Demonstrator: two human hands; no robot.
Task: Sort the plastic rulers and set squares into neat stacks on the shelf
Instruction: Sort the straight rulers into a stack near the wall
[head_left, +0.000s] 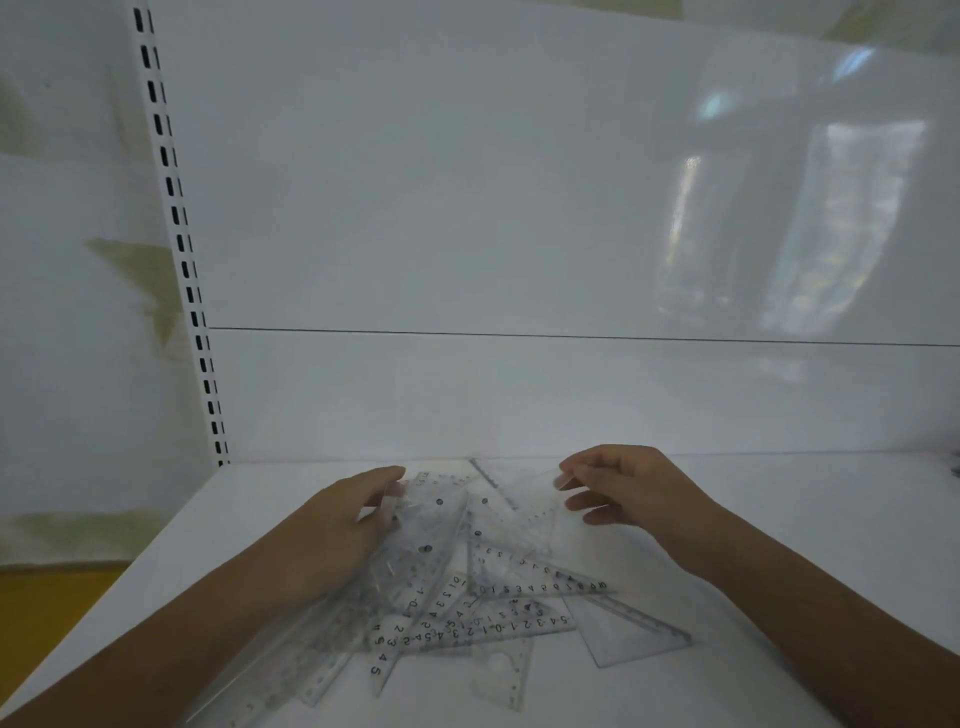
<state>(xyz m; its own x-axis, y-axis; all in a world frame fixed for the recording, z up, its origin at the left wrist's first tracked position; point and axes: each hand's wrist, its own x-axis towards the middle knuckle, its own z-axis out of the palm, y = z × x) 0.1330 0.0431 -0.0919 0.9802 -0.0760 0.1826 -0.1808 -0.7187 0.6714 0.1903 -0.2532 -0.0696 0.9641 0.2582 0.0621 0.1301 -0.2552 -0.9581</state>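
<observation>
Head view. I look down on a white shelf (779, 545) of smooth, matt board, closed behind by a glossy white back panel (467, 208) that carries blurred reflections on its right side and a thin horizontal seam across its width. At the left a white upright (179, 244) with paired dark slots runs down to the shelf's rear corner; beyond it I see a pale wall with greenish patches and, lower left, a strip of yellow floor (47, 613). The task's items lie as one loose, overlapping pile of clear plastic rulers and set squares (467, 597) at the middle of the shelf, between my forearms; printed black numerals and small round holes show through the transparent layers, so single edges are hard to separate. One triangular set square (623, 631) lies flat at the pile's right edge, partly apart from the rest. My left hand (353, 514) rests over the pile's left part, its fingers bent and pinching the upper end of a long clear ruler (405, 551) that slants toward the lower left beneath the wrist; the arm hides part of it. My right hand (618, 486) is raised just above the pile's far right, thumb and curled fingers pinching a clear flat piece (540, 499) whose outline I cannot tell.
</observation>
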